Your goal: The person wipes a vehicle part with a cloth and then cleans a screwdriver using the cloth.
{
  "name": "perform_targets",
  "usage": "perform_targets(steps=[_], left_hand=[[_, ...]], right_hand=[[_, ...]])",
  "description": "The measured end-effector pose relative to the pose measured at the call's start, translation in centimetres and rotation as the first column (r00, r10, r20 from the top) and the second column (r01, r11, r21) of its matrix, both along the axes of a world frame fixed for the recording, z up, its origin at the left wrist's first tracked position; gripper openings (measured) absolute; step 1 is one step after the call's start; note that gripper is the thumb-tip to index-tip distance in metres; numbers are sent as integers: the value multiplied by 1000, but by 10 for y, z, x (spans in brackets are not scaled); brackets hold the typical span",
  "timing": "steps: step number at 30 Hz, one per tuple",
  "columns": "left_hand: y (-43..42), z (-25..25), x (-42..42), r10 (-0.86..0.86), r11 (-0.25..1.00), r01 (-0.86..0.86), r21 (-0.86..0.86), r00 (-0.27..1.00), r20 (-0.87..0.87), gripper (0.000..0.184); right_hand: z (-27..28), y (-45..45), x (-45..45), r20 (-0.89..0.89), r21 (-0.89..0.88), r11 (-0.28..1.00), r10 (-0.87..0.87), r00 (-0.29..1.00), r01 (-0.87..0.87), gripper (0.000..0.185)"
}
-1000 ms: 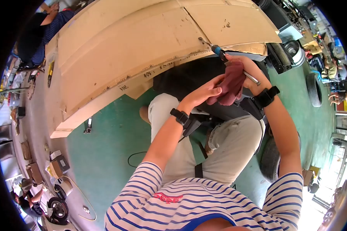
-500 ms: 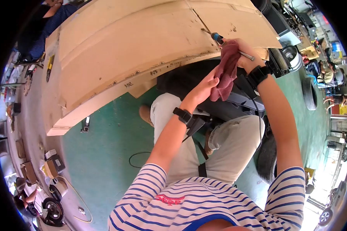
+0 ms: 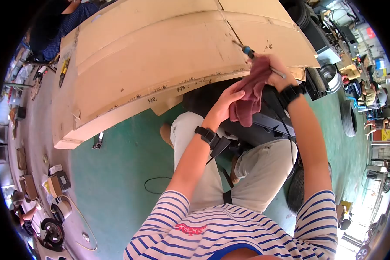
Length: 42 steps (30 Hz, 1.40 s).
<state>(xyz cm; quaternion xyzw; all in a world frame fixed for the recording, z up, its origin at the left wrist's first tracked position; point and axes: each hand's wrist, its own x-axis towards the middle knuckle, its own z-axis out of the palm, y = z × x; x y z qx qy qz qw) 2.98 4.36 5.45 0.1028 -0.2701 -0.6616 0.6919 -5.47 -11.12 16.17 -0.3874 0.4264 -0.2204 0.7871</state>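
Note:
A maroon cloth [image 3: 250, 95] hangs bunched between my two hands, above the near edge of the cardboard. My left hand [image 3: 223, 105] grips its lower left side, thumb on top. My right hand [image 3: 278, 70] is closed around the cloth's upper part and a slim tool [image 3: 248, 51] with a blue-and-black section. A thin metal end of the tool points toward the cardboard, and a metal rod sticks out near my right wrist. The cloth and fingers hide its middle, so its exact kind is unclear.
Large cardboard [image 3: 151, 56] covers the surface before me, with a yellow-and-black cutter [image 3: 64, 73] at its left. Dark equipment [image 3: 264, 123] sits above my knees. A tire [image 3: 297, 190] stands at my right. Other people are at the far left and far right.
The view has shifted a little, so the cardboard appears lower and farther right. My left hand and the cloth's lower end have moved slightly left. Both hands keep their hold.

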Motion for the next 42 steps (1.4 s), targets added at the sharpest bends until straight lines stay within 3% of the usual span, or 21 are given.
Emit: perform_targets(steps=[1,3,5,8,9,10,11,14,17,21,22,24,26,29,31,32,36,38,39,41,42], left_hand=[[1,0,1,-1,1000,1,-3,1000,-1,61],[3,-1,0,-52,996,36,77,973,223,52],[6,5,-3,-95,994,84,68,978,186,46],[8,11,-4,-141,990,133,47,925,352,42],[6,8,-6,-142,990,136,42,927,347,42],[5,5,-7,-157,988,147,54,924,349,42],[4,2,-10,-173,985,159,68,920,351,42],[3,4,-12,-130,991,109,83,934,334,41],[1,4,-16,-47,996,19,93,950,310,38],[1,4,-13,21,990,-70,119,929,370,42],[1,6,-16,46,991,-83,103,948,314,42],[4,10,-17,71,992,-94,83,965,254,42],[5,12,-16,14,994,-55,89,915,404,45],[6,15,-22,21,997,-44,58,935,354,46],[4,10,-24,24,998,-45,54,938,347,47],[3,9,-25,35,998,-53,45,940,341,47],[1,8,-28,63,996,-82,45,942,329,48],[-1,0,-31,19,994,-55,99,944,331,47],[-1,2,-32,19,993,-56,103,943,332,47],[1,7,-33,6,996,-26,87,975,224,47],[-1,5,-34,10,996,-31,89,974,228,47]], right_hand=[[8,15,-9,-70,-23,999,-25,997,23,13],[8,19,-38,-114,-11,998,54,992,-56,12],[14,33,-58,-148,19,999,50,988,-48,10],[26,55,-71,-177,64,998,9,984,2,8],[29,58,-72,-171,77,996,-24,985,38,10],[22,50,-75,-138,72,997,18,990,-8,26],[23,44,-74,-146,69,998,17,989,-7,26],[31,33,-65,-138,8,988,153,979,-154,45],[41,28,-43,-236,-103,981,138,962,-166,43],[32,-1,-34,-253,-56,990,114,961,-132,36],[33,-2,-31,-222,-60,994,74,972,-89,24],[33,-6,-34,-194,-35,994,94,977,-102,24],[33,-10,-34,-162,-16,993,117,980,-121,25],[32,-6,-31,-185,-41,982,174,967,-184,27],[42,5,-24,-300,-152,963,170,939,-223,28],[45,7,-23,-362,-167,950,189,913,-263,38],[40,-8,-22,-395,-210,919,234,888,-335,37],[55,4,-11,-701,-284,783,224,677,-553,38],[53,-3,-11,-699,-281,784,228,677,-554,38],[46,-24,-7,-866,-257,550,234,442,-795,38],[41,-21,0,-858,-405,381,156,489,-832,38]])
